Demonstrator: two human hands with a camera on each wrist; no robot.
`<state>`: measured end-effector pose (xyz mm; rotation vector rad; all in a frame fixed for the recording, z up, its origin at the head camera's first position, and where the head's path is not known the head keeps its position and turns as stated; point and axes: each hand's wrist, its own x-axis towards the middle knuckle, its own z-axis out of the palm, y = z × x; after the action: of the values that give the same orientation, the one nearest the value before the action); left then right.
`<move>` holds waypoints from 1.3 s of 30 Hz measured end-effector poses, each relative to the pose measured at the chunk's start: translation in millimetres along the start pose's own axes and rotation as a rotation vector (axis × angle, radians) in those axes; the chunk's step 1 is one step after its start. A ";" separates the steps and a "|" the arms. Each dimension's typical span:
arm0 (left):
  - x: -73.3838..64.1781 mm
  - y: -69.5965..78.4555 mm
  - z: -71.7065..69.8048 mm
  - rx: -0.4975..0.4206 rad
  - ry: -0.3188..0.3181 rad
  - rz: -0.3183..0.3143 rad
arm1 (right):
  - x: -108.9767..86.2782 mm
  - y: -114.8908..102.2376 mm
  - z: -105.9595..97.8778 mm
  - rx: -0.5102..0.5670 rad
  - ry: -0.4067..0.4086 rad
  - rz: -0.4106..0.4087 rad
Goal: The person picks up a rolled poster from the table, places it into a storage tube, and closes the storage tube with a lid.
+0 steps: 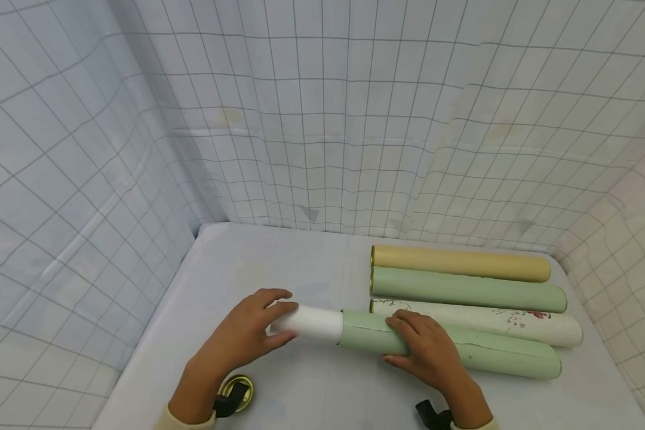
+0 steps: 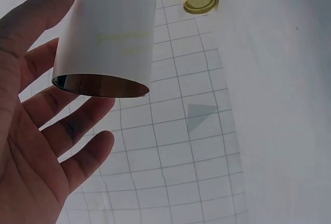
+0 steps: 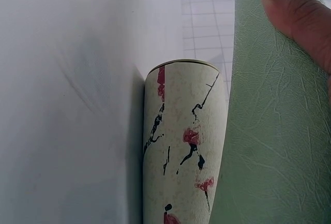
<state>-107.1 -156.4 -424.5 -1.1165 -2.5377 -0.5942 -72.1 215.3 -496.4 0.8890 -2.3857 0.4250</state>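
Note:
A white tube [image 1: 314, 323] sticks out of the left end of a pale green tube [image 1: 507, 355]. My left hand [image 1: 255, 325] is around the white tube's free end, thumb on one side and fingers on the other. In the left wrist view the white tube [image 2: 111, 32] shows a dark rim and a brownish hollow inside. My right hand [image 1: 424, 346] grips the green tube near its middle, fingers over the top. The right wrist view shows its thumb [image 3: 297, 14] lying along the textured green surface.
Behind the green tube lie a flower-patterned tube [image 1: 478, 319], another green tube [image 1: 467, 289] and a tan tube [image 1: 459, 263], side by side. A gold round lid [image 1: 246, 399] lies on the white table [image 1: 295, 394] by my left wrist. Grid-patterned cloth [image 1: 322, 149] encloses the table.

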 end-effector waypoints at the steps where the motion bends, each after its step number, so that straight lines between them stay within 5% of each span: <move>1: -1.0 0.3 -1.5 -0.014 -0.006 -0.011 | 0.1 -0.1 0.1 0.000 0.002 0.000; 17: -17.1 -1.4 -17.3 -0.158 -0.112 -0.215 | 0.0 -0.5 0.1 0.004 0.005 0.003; 31: -18.3 1.3 -14.1 -0.148 -0.058 -0.145 | -1.1 -0.4 1.8 0.016 0.017 0.002; 39: -15.6 3.1 3.5 -0.200 -0.054 -0.125 | -0.4 -1.3 2.4 0.012 0.008 -0.003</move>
<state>-95.0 -162.6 -433.5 -1.0551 -2.6563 -0.8788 -71.9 213.4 -498.4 0.8948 -2.3765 0.4407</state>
